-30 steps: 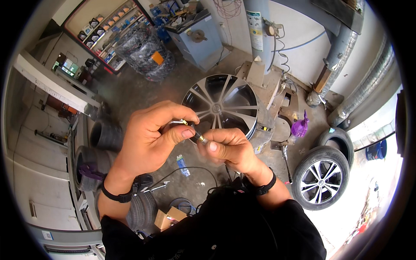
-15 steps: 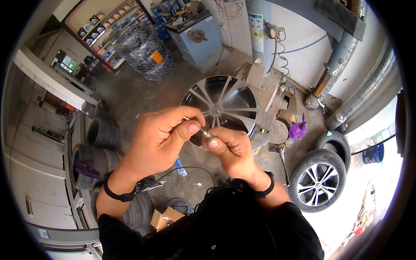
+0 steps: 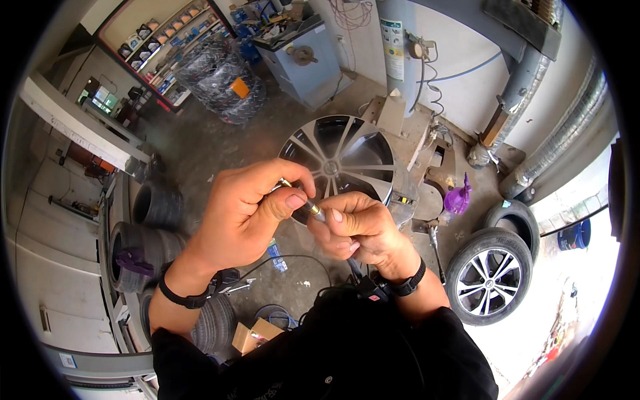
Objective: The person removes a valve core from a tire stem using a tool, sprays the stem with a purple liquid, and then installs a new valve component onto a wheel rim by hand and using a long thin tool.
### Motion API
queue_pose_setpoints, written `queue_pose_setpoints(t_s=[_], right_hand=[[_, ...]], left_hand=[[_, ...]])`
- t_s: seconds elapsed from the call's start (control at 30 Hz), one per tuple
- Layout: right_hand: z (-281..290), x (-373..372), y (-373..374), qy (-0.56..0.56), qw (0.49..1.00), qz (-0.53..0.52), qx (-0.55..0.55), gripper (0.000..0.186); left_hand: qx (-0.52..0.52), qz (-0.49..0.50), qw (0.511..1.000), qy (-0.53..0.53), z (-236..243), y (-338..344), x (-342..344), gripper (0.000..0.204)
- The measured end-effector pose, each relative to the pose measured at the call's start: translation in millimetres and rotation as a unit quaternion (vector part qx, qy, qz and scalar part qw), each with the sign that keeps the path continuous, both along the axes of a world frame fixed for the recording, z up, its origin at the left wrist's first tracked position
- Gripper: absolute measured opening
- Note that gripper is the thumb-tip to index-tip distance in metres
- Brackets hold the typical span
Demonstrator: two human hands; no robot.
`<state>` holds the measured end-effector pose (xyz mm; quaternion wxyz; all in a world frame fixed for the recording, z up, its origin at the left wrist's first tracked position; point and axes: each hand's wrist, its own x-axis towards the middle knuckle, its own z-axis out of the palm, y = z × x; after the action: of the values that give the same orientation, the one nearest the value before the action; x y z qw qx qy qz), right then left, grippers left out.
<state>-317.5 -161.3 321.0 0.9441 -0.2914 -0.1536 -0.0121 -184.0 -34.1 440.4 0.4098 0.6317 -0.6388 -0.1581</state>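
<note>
In front of my chest, my left hand (image 3: pixel 250 210) is closed, with thumb and forefinger pinching a small tyre valve stem (image 3: pixel 312 208) of brass-coloured and dark material. One shiny end shows above the thumb; the fingers hide its middle. My right hand (image 3: pixel 363 225) is wrapped around a slim grey tool (image 3: pixel 321 216), whose tip meets the valve stem's lower end. A dark grey length (image 3: pixel 355 268), seemingly of the same tool, sticks out below the right palm. Beyond both hands lies a bare alloy wheel rim (image 3: pixel 331 167), flat on a machine, partly covered by my fingers.
A mounted wheel (image 3: pixel 490 285) and another tyre (image 3: pixel 517 223) rest at the right, near a purple bottle (image 3: pixel 457 199). Several tyres (image 3: pixel 157 203) line the left. Wrapped tyres (image 3: pixel 223 83) and a blue-grey machine (image 3: pixel 303 63) stand behind. An opened cardboard box (image 3: pixel 257 335) sits low.
My right hand has turned and shifted slightly right and down, exposing more of the grey tool and its dark end below the palm. My left hand has hardly moved.
</note>
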Motion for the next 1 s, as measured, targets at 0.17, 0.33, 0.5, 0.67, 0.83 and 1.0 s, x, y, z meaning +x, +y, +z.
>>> queue_pose_setpoints(t_s=[0.17,0.33,0.5,0.67,0.83,1.0], right_hand=[[8,4,4,-0.013,0.993,-0.086,-0.081,0.037],[-9,8,31,0.032,0.758,-0.516,-0.398,0.022],[-9,6,34,0.026,0.762,-0.516,-0.391,0.027],[-9,3,29,0.036,0.900,-0.349,-0.256,0.042],[0,-3,20,0.047,0.962,-0.204,-0.176,0.045],[3,-2,15,0.078,0.985,-0.109,-0.108,0.046]], left_hand=[[-0.014,0.044,0.999,-0.001,0,4,3,0.032],[-0.036,0.087,0.995,-0.032,6,6,7,0.032],[-0.040,0.086,0.995,-0.010,3,7,3,0.033],[-0.031,0.079,0.996,0.008,5,8,1,0.033],[-0.024,0.074,0.997,0.028,6,10,1,0.032],[-0.024,0.069,0.997,0.030,7,9,3,0.031]])
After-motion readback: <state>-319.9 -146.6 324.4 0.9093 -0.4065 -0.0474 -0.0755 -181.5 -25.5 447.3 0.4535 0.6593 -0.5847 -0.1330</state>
